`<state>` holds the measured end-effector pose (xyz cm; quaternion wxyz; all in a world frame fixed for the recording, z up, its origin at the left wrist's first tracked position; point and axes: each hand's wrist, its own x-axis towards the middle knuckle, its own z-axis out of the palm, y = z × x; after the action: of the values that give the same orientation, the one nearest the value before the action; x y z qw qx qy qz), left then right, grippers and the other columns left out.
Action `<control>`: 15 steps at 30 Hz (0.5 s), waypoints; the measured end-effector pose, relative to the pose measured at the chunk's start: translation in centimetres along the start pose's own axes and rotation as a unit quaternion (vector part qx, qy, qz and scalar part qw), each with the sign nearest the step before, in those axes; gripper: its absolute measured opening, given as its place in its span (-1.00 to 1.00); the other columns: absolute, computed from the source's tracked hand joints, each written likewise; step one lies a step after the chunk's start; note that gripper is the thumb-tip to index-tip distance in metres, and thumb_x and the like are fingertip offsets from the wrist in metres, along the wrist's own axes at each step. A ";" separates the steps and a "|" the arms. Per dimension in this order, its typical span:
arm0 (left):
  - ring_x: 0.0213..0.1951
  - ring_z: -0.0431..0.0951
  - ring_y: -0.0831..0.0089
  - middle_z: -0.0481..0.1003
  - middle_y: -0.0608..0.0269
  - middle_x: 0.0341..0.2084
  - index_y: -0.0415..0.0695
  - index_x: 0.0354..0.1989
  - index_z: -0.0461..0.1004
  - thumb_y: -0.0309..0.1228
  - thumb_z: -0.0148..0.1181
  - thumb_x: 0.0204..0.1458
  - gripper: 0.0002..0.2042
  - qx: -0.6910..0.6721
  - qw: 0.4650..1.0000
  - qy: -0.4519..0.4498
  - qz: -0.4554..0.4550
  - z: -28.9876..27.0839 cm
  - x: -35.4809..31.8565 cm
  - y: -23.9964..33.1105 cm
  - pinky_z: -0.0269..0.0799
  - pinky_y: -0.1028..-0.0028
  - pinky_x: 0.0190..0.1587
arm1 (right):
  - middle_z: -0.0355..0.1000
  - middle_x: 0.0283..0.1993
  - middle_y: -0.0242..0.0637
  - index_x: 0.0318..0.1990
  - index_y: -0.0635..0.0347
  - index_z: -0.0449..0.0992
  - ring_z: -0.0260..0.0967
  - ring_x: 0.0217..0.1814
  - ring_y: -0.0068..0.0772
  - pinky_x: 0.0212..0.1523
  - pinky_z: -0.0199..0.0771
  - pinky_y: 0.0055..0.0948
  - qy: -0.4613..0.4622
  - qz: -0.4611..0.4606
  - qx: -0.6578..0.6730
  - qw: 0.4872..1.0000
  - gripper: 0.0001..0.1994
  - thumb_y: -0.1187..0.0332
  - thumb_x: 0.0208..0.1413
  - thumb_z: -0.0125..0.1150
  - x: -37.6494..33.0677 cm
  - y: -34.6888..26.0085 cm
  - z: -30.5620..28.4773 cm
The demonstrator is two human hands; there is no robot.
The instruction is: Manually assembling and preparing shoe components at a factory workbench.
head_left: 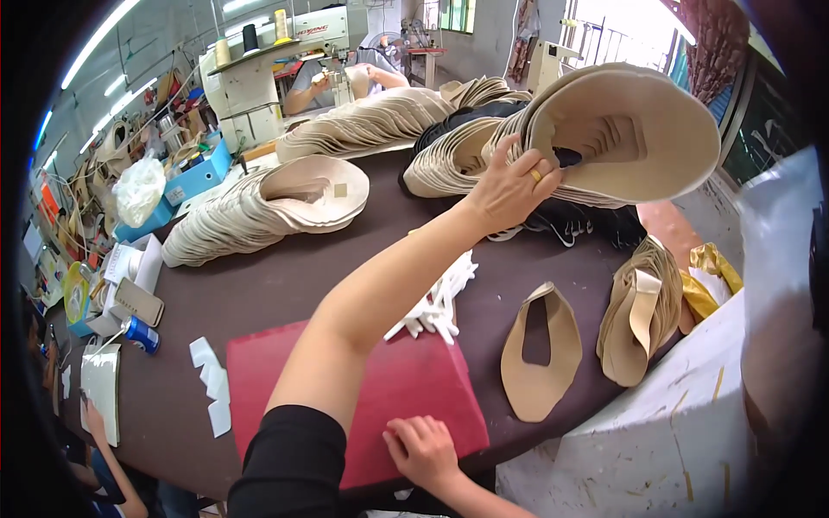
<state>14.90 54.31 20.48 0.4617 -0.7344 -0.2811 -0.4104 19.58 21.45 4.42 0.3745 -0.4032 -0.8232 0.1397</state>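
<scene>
My left hand, with a ring on one finger, reaches across the table to the far right. Its fingers are closed on the near edge of a stack of beige shoe uppers; the fingertips are partly hidden. My right hand lies on the red mat near the front edge, fingers loosely stretched and nothing in them. Right of the mat lies one flat tan shoe upper with an oval opening. Beyond the mat, under my left forearm, is a pile of white strips.
More nested uppers lie at the left, others at the back. A tan bundle sits at the right edge. White pieces, a blue can and a phone are left. A person works at a sewing machine; another hand is far left.
</scene>
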 end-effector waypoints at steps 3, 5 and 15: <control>-0.07 0.41 0.40 0.49 0.40 -0.28 0.01 -0.18 0.42 -0.31 0.14 0.08 -0.83 0.056 0.997 -0.045 -0.012 7.6 -3.0 -2.8 0.02 -0.05 0.26 | 0.40 -0.29 -0.44 -0.13 0.04 0.52 0.36 -0.34 -0.40 -0.26 0.32 -0.46 -0.035 -0.004 0.016 0.999 -0.81 0.35 0.09 0.27 1.3 0.9 0.6; -0.06 0.40 0.38 0.50 0.39 -0.27 0.02 -0.17 0.42 -0.34 0.11 0.09 -0.85 0.086 0.988 -0.128 -0.032 12.7 -4.3 -5.1 -0.01 -0.10 0.28 | 0.44 -0.27 -0.44 -0.12 0.06 0.55 0.37 -0.34 -0.41 -0.25 0.35 -0.46 -0.070 0.002 0.040 0.997 -0.80 0.39 0.08 0.28 0.8 1.9 1.5; 0.20 0.31 0.20 0.39 0.25 0.08 0.00 0.01 0.38 -0.47 0.21 -0.07 -0.60 -0.235 0.914 -0.315 -0.096 17.2 -6.2 -10.0 -0.11 -0.23 0.33 | 0.48 0.09 -0.16 0.09 0.28 0.47 0.44 0.06 -0.22 0.13 0.41 -0.36 0.157 0.127 -0.032 0.979 -0.57 0.57 -0.01 0.23 28.0 12.5 -7.4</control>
<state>9.74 73.87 15.52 0.1214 -0.8823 -0.3770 -0.2542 20.89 50.34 16.89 0.4652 -0.5334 -0.7001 0.0943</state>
